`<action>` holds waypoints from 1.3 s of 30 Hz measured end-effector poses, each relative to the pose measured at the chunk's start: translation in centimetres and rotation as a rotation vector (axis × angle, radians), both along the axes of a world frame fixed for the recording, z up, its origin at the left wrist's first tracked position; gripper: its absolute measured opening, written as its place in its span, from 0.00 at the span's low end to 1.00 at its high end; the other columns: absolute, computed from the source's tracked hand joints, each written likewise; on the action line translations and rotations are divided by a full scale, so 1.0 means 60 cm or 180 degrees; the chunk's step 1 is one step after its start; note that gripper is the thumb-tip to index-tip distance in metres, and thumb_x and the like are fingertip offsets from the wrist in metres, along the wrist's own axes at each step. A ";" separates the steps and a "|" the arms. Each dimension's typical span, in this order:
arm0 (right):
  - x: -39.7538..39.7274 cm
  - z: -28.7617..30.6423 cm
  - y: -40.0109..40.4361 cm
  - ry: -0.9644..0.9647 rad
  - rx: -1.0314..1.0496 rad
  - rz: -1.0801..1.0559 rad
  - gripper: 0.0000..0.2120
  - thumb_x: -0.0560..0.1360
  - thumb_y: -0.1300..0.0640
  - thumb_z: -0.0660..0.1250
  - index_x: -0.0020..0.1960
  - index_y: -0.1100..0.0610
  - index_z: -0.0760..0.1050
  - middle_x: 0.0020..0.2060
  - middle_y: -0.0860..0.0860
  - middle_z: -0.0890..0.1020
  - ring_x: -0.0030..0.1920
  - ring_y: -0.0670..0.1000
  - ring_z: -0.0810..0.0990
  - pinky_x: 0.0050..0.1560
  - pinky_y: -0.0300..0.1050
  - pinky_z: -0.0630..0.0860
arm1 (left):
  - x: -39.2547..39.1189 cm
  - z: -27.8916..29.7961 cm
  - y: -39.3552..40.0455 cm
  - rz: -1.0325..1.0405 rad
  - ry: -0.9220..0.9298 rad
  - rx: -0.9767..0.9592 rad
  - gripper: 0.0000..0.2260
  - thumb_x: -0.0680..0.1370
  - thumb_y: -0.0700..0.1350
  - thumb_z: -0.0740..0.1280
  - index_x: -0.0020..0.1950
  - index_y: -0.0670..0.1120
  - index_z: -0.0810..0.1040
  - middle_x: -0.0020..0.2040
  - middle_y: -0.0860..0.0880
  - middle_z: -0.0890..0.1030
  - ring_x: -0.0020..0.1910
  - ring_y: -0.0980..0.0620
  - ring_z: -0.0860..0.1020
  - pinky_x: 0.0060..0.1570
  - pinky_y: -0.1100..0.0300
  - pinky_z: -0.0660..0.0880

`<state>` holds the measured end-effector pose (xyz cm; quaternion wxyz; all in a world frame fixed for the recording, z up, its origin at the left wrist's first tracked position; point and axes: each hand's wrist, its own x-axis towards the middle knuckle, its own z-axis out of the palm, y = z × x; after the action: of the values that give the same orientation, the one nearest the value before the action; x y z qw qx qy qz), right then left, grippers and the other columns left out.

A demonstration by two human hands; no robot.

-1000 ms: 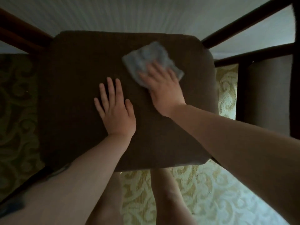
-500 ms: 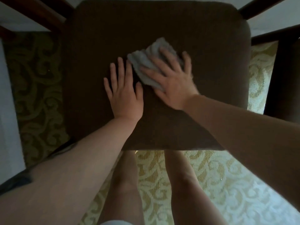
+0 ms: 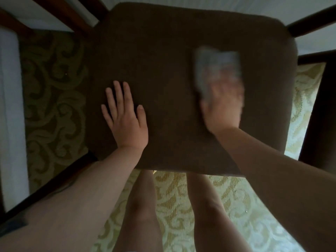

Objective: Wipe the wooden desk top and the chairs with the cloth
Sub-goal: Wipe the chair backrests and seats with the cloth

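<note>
A: Chair seat (image 3: 172, 70), dark brown upholstery, seen from straight above. Left hand (image 3: 125, 120) flat on the near-left part of the cushion, fingers straight and slightly spread, holding nothing. It reads as a brace.

B: And the right hand (image 3: 222, 106)?

A: On the cloth (image 3: 216, 68), toward the right side of the seat. Both are motion-blurred. Fingers seem laid over the near part of the grey cloth, pressing it to the fabric, but I cannot tell whether they lie straight or curl round it.

B: Step in hand?

A: Wiping the seat, by my judgement. To do it well: keep the palm's weight over the cloth so it does not bunch, run overlapping strokes out to the rounded edges and corners, and keep the left hand planted so the chair does not slide on the carpet (image 3: 54, 88). The far-left part and the strip under the left hand will want a pass too.

B: Any containers?

A: None in view. No bucket, spray bottle or bin. Only the dark wood chair frame (image 3: 312, 20), patterned carpet, and the person's bare legs (image 3: 143, 206) below the seat's front edge.

B: The desk?

A: Not identifiable here.
</note>
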<state>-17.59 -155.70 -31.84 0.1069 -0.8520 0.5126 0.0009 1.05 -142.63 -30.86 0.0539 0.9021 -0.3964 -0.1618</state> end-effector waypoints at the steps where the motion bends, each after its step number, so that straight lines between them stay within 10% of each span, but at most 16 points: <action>1: 0.009 0.004 0.000 -0.0050 0.0062 -0.1158 0.34 0.74 0.53 0.63 0.78 0.51 0.56 0.76 0.54 0.61 0.76 0.56 0.55 0.74 0.60 0.51 | 0.005 -0.002 0.006 0.0092 -0.0012 -0.0002 0.26 0.82 0.50 0.50 0.79 0.49 0.47 0.80 0.49 0.47 0.78 0.48 0.43 0.74 0.48 0.39; 4: 0.100 0.019 0.082 -0.0160 0.0172 -0.1517 0.33 0.73 0.53 0.60 0.78 0.51 0.56 0.76 0.54 0.60 0.77 0.57 0.53 0.74 0.61 0.50 | 0.016 -0.003 0.018 0.0493 0.0019 -0.0060 0.26 0.82 0.50 0.50 0.79 0.49 0.47 0.80 0.49 0.47 0.78 0.48 0.43 0.74 0.47 0.40; 9: 0.165 0.021 0.105 0.0213 0.0585 0.3088 0.31 0.77 0.50 0.57 0.78 0.48 0.53 0.78 0.51 0.55 0.77 0.55 0.51 0.74 0.57 0.50 | 0.051 0.000 0.052 0.1469 0.0340 -0.0548 0.25 0.81 0.47 0.48 0.78 0.44 0.54 0.79 0.44 0.53 0.78 0.46 0.50 0.75 0.51 0.44; 15: 0.218 0.027 0.029 -0.0173 0.0375 -0.0869 0.31 0.76 0.52 0.61 0.77 0.49 0.57 0.77 0.53 0.58 0.77 0.57 0.52 0.74 0.60 0.48 | 0.065 -0.005 0.077 0.1904 0.0580 -0.0559 0.25 0.82 0.52 0.46 0.79 0.46 0.53 0.79 0.47 0.54 0.78 0.48 0.52 0.76 0.48 0.46; 21: 0.288 0.038 0.108 0.0637 0.0710 0.3941 0.29 0.80 0.50 0.53 0.79 0.45 0.47 0.78 0.47 0.44 0.77 0.52 0.38 0.74 0.54 0.36 | 0.067 -0.012 0.080 0.3037 0.0800 -0.1251 0.28 0.79 0.53 0.46 0.76 0.41 0.62 0.75 0.41 0.63 0.75 0.44 0.61 0.74 0.48 0.54; 23: 0.289 0.016 0.044 0.0531 0.0365 0.3567 0.28 0.80 0.53 0.53 0.78 0.45 0.51 0.78 0.49 0.51 0.78 0.54 0.44 0.74 0.55 0.39 | 0.059 -0.013 0.088 0.2935 0.0855 -0.1133 0.28 0.80 0.55 0.45 0.77 0.44 0.60 0.77 0.44 0.60 0.76 0.46 0.57 0.75 0.54 0.48; 27: 0.287 0.019 0.038 -0.0210 0.0266 -0.0011 0.27 0.78 0.52 0.59 0.77 0.49 0.59 0.76 0.54 0.61 0.77 0.58 0.53 0.74 0.60 0.46 | 0.055 -0.019 0.087 0.3046 0.0970 -0.1038 0.28 0.81 0.57 0.42 0.79 0.49 0.55 0.79 0.50 0.56 0.77 0.51 0.52 0.72 0.57 0.45; 33: 0.295 0.018 0.124 0.0372 0.0585 0.4502 0.27 0.79 0.47 0.55 0.77 0.49 0.59 0.77 0.49 0.57 0.78 0.53 0.47 0.75 0.56 0.42 | 0.069 -0.006 0.080 0.4112 0.1359 -0.2112 0.21 0.81 0.54 0.52 0.72 0.49 0.67 0.66 0.50 0.72 0.60 0.56 0.72 0.60 0.61 0.70; 36: 0.308 -0.003 0.044 0.0118 0.0146 0.3234 0.25 0.80 0.51 0.56 0.76 0.48 0.60 0.77 0.52 0.59 0.77 0.57 0.52 0.75 0.58 0.47 | 0.068 0.016 0.065 0.4875 0.1559 -0.2341 0.18 0.84 0.52 0.53 0.74 0.51 0.65 0.58 0.57 0.68 0.50 0.62 0.70 0.43 0.73 0.67; 39: 0.318 0.021 0.080 -0.0230 0.0163 0.1022 0.26 0.78 0.54 0.58 0.76 0.49 0.61 0.75 0.53 0.63 0.76 0.57 0.54 0.75 0.60 0.50 | 0.093 0.029 0.056 0.5462 0.1579 -0.2557 0.20 0.84 0.52 0.52 0.75 0.49 0.62 0.66 0.52 0.70 0.59 0.55 0.72 0.51 0.65 0.66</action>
<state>1.50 -150.89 -30.60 0.1454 -0.9194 0.3655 0.0003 6.61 -139.26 -29.14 0.5382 0.7389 0.3913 -0.1058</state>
